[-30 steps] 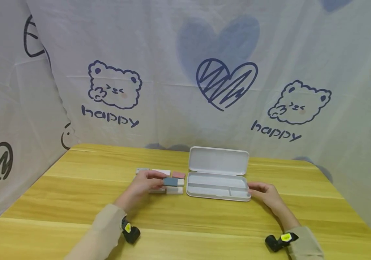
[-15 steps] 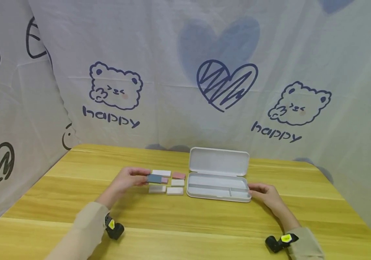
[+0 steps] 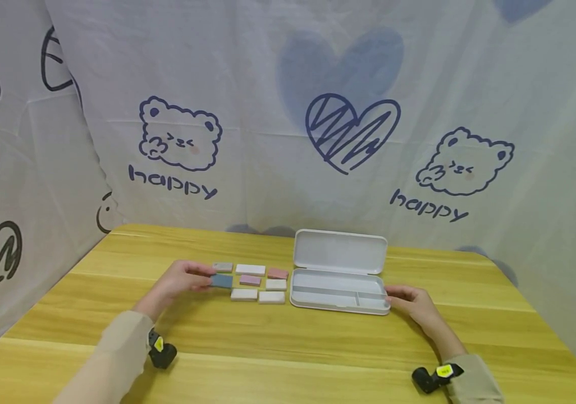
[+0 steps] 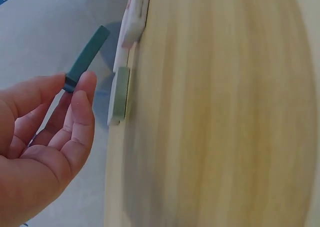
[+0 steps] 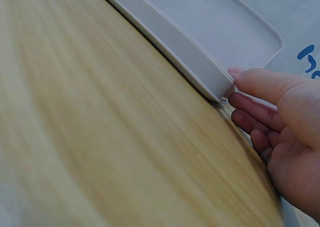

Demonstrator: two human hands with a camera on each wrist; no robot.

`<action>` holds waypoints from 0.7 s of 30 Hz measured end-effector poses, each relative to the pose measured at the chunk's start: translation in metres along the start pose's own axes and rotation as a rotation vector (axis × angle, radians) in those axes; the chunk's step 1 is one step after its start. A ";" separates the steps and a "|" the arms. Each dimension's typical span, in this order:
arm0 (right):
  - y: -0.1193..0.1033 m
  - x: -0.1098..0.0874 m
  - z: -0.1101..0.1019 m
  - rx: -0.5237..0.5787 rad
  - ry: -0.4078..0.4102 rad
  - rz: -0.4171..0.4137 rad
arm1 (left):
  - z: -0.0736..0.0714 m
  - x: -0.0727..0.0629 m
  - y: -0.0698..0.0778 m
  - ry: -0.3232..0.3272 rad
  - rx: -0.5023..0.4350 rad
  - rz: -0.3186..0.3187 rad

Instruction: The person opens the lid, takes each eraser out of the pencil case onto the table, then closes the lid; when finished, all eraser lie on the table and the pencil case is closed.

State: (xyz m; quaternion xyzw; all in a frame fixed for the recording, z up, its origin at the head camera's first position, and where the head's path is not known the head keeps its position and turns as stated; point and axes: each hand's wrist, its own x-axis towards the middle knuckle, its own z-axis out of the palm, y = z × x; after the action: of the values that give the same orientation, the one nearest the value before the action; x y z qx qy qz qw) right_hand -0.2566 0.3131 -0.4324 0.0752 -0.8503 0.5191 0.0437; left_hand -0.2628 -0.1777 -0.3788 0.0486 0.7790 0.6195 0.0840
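My left hand pinches a blue eraser between thumb and fingers at the left end of a group of erasers. In the left wrist view this blue eraser is tilted and held above the table. Beside it lie a grey eraser, a purple eraser, a pink eraser and several white erasers. My right hand holds the right end of a white pencil case, thumb at its rim and fingers outside. The case stands with its lid raised, its compartments showing nothing inside.
The wooden table reaches forward to a printed cloth hanging behind it. Another cloth hangs along the left side. The upright lid stands near the table's back edge.
My left hand has moved left with the blue eraser, from over the right part of the group to its left end, uncovering the purple and grey erasers. The right hand stays on the case.
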 end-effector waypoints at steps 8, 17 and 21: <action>0.001 0.001 0.000 0.010 0.000 0.009 | -0.006 0.000 0.000 -0.074 0.029 -0.034; 0.002 0.000 -0.001 0.030 -0.012 0.002 | -0.007 0.004 -0.005 -0.102 0.005 -0.102; 0.003 0.001 -0.001 0.033 -0.010 -0.006 | -0.009 0.004 -0.008 -0.129 0.007 -0.096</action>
State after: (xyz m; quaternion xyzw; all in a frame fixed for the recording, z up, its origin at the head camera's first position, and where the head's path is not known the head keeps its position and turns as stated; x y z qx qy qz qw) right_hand -0.2577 0.3147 -0.4342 0.0809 -0.8416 0.5325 0.0396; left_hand -0.2680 -0.1877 -0.3849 0.0514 0.7756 0.6076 0.1634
